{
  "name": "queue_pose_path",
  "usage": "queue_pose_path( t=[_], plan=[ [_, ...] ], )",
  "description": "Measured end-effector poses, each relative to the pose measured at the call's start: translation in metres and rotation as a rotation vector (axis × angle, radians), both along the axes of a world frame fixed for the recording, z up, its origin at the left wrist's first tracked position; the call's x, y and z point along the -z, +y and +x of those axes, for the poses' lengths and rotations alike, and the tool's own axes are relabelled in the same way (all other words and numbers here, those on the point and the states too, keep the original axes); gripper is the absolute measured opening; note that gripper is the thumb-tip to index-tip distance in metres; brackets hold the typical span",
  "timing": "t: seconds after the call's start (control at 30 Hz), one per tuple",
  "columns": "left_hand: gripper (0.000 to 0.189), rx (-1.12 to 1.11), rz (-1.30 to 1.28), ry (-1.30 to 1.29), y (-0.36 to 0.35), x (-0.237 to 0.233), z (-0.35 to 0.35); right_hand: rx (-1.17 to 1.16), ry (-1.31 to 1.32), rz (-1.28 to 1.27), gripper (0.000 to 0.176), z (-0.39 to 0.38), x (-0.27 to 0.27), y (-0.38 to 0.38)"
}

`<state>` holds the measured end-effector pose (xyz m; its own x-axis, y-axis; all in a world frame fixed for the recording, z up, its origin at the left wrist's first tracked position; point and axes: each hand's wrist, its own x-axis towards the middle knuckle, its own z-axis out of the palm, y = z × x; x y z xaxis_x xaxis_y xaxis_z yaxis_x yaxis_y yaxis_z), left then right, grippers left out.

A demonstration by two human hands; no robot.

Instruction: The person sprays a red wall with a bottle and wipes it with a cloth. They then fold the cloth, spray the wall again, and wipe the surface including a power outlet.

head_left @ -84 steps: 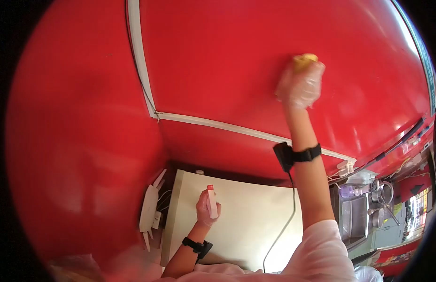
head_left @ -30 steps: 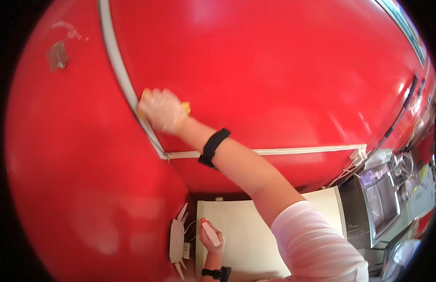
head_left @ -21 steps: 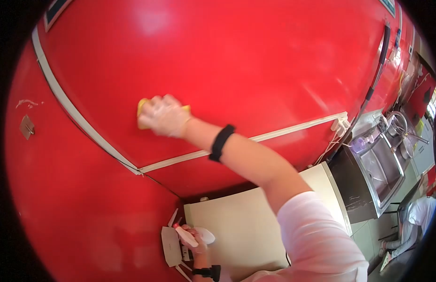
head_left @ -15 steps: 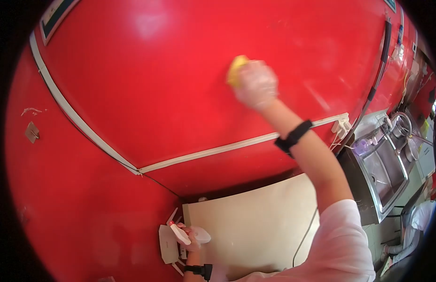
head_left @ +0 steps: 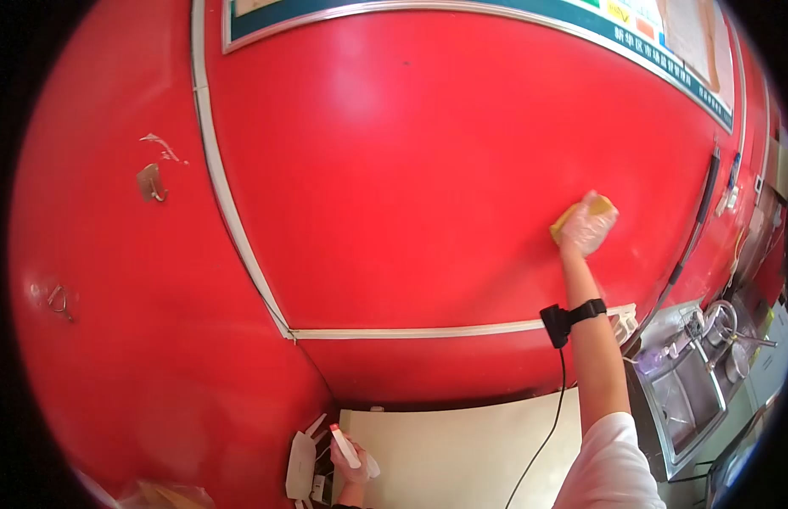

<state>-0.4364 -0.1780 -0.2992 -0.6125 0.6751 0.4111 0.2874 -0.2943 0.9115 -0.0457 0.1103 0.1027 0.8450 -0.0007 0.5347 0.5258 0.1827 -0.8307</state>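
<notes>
My right hand point(head_left: 594, 232), in a clear plastic glove, presses a yellow cloth point(head_left: 565, 223) against the glossy red wall point(head_left: 428, 195). Its fingers are closed over the cloth, towards the right side of the wall panel. Low in the view, my left hand point(head_left: 355, 475) is wrapped round a spray bottle point(head_left: 346, 448) with a white trigger head and red nozzle. That bottle is above the left end of a cream-coloured surface point(head_left: 462, 450), beside a white router point(head_left: 301, 467).
White cable trunking point(head_left: 411, 332) crosses the wall. Above hangs a green-edged framed board point(head_left: 530, 19). Metal hooks point(head_left: 153, 183) are on the left wall. A steel sink point(head_left: 687, 407) and a white socket point(head_left: 623, 322) are at right. A black cable point(head_left: 546, 437) hangs from my right wrist strap.
My right hand with the cloth has moved right across the wall. The view has tilted up, bringing the framed board into sight. My left hand still holds the spray bottle.
</notes>
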Motion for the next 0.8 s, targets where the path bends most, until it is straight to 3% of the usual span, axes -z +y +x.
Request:
queue_pose_path(
  t=[0.03,0.1,0.17,0.3,0.37,0.43,0.5,0.57,0.67,0.73,0.8],
  plan=[
    [0.031,0.001,0.014,-0.008,0.000,-0.013,0.005,-0.019,-0.197,0.040,0.045,-0.025,-0.009,0.000],
    [0.030,-0.121,0.013,0.267,-0.002,-0.051,0.017,-0.024,-0.406,-0.036,0.042,-0.086,-0.034,-0.014],
    [0.030,-0.101,0.030,0.244,0.001,-0.054,0.019,0.049,-0.697,0.018,0.037,-0.131,-0.042,-0.009],
    [0.030,-0.013,0.081,0.139,-0.002,-0.068,0.021,-0.009,-0.922,-0.102,0.027,-0.217,-0.051,-0.023],
    [0.031,-0.004,0.057,0.087,0.000,-0.056,0.020,-0.231,-1.097,-0.298,0.022,-0.257,-0.056,-0.038],
    [0.032,-0.084,0.101,0.240,0.003,-0.062,0.021,-0.512,-1.372,-0.452,0.019,-0.296,-0.055,-0.055],
    [0.035,-0.028,0.019,0.153,-0.004,-0.060,0.020,-0.632,-1.570,-0.240,0.020,-0.333,-0.024,-0.049],
    [0.037,0.028,-0.050,0.068,-0.006,-0.053,0.015,-0.720,-1.652,-0.201,0.021,-0.362,0.003,-0.052],
    [0.035,-0.064,0.066,0.302,0.005,-0.029,0.009,-0.743,-1.845,-0.093,0.020,-0.374,0.025,-0.040],
    [0.038,-0.027,0.035,0.137,0.002,-0.031,0.010,-0.687,-1.827,-0.098,0.020,-0.362,0.008,-0.043],
    [0.038,-0.035,0.015,0.171,-0.004,-0.045,0.013,-0.594,-1.774,-0.119,0.021,-0.342,-0.021,-0.041]
  ],
)
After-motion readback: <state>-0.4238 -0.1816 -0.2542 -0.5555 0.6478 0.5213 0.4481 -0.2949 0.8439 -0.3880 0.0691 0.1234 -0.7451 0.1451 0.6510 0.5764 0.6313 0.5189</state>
